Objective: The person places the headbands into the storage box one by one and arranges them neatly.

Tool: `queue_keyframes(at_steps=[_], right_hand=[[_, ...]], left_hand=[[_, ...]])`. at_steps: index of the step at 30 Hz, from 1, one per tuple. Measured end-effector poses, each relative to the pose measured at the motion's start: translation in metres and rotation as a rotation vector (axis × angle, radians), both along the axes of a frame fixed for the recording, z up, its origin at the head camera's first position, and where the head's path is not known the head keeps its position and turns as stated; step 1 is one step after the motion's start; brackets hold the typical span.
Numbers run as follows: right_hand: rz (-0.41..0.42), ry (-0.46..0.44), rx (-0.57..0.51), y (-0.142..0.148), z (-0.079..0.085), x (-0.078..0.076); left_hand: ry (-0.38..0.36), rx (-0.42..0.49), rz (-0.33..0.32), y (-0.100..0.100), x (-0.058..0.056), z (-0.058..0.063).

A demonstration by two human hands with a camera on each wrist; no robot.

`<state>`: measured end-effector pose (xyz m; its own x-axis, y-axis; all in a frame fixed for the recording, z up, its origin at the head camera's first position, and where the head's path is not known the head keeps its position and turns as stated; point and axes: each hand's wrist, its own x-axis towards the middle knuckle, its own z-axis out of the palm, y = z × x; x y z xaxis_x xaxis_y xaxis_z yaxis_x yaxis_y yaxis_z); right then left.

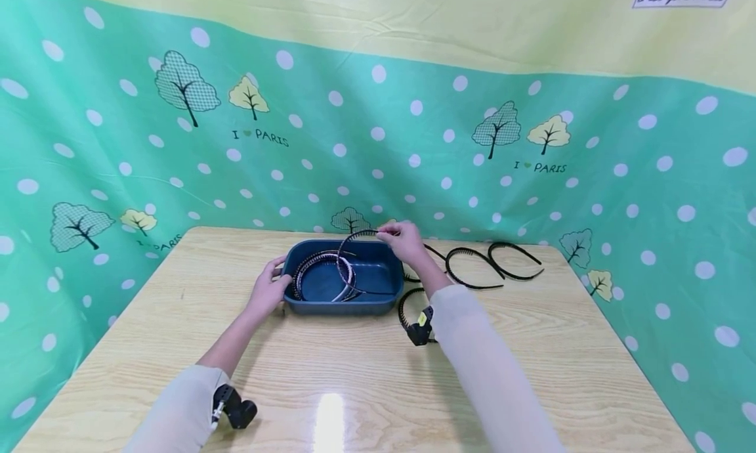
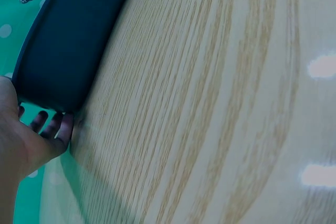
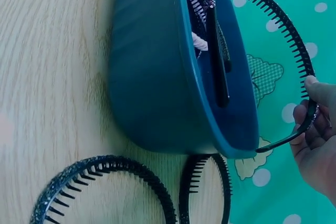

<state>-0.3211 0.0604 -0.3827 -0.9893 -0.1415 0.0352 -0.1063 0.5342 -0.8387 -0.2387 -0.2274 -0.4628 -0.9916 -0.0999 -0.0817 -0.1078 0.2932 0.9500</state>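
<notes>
A dark blue plastic bin (image 1: 342, 308) stands on the table with several headbands (image 1: 298, 274) lying nested in its left part. My left hand (image 1: 268, 290) grips the bin's left end, its thumb near the rim and its fingers against the outer wall. Between thumb and fingers, my right hand (image 1: 406, 243) pinches a dark toothed headband (image 3: 286, 22) with a glittery outer face. This headband is tilted over the bin, one tip reaching down inside it. In the right wrist view, the bin wall hides part of the heap inside.
Several black toothed headbands lie on the table right of the bin, among them one at the far right (image 1: 506, 244) and one near the bin's front corner (image 3: 105, 162). A polka-dot curtain (image 1: 378, 157) hangs behind the wooden table (image 1: 331, 361).
</notes>
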Motion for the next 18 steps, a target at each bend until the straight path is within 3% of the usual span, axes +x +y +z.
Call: queue_keyframes(at_steps=[18], right_hand=[[-0.061, 0.076, -0.028, -0.017, -0.003, 0.006]], left_hand=[[0.004, 0.014, 0.000, -0.001, 0.000, 0.000]])
